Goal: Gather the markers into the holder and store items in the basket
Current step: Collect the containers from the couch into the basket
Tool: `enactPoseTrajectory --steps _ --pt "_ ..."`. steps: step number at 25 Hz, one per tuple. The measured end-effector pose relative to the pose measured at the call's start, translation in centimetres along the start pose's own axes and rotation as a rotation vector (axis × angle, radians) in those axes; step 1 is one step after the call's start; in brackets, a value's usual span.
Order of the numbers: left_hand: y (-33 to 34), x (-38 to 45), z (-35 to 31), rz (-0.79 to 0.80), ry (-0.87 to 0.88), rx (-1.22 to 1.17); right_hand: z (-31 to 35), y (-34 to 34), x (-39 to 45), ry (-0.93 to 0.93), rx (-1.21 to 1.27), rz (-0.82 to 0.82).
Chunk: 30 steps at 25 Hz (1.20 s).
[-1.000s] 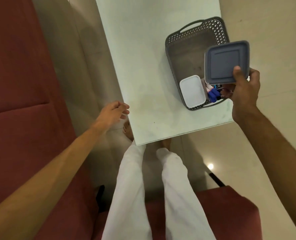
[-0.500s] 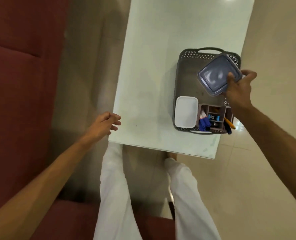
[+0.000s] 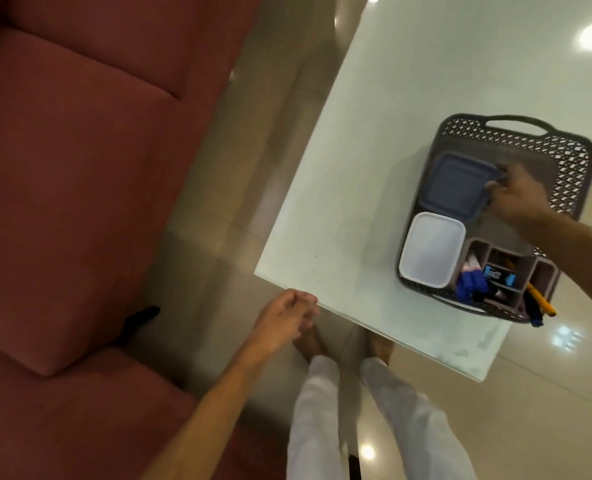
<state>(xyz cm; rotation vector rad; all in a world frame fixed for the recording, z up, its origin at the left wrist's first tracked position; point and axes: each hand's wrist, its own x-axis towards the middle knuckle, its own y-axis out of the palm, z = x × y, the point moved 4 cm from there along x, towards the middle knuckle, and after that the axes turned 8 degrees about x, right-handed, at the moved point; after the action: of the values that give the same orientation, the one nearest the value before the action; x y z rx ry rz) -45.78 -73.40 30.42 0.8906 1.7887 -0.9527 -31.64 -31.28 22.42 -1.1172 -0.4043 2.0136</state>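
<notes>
Blue-grey lidded container (image 3: 459,183) lies flat in grey basket (image 3: 578,174), far half, w/ right hand (image 3: 516,195) grip pinching its right rim. White lidded box (image 3: 431,249) just beside it, nearer; marker holder (image 3: 502,275) at basket's near right corner. Basket sits by tabletop (image 3: 374,133) near right edge. Left hand (image 3: 287,320) loosely curled, holding nothing, off near left corner. Container prob. light, stiff, slick plastic; take by rim.

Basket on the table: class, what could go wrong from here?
1. The basket sits near the table corner; a nudge from the right hand could tip it off.
2. Markers lean out of the holder over the rim and could fall.
3. The blue box, if released crooked, could rest on the white box.
</notes>
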Motion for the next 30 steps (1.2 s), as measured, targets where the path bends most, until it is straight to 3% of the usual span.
enactPoseTrajectory --steps 4,16,24,30 --pt "0.3 -1.1 -0.4 -0.01 0.046 -0.03 0.6 0.5 -0.8 0.037 -0.016 0.139" --pt "-1.9 -1.8 -0.7 -0.052 0.101 0.043 -0.4 -1.3 -6.1 -0.203 -0.442 0.431" --pt "-3.9 -1.6 -0.1 -0.037 0.149 0.07 0.3 -0.3 -8.3 -0.189 -0.588 0.398" --pt "-7.1 -1.2 -2.4 -0.025 0.199 0.176 5.8 0.2 -10.3 -0.3 -0.578 0.239"
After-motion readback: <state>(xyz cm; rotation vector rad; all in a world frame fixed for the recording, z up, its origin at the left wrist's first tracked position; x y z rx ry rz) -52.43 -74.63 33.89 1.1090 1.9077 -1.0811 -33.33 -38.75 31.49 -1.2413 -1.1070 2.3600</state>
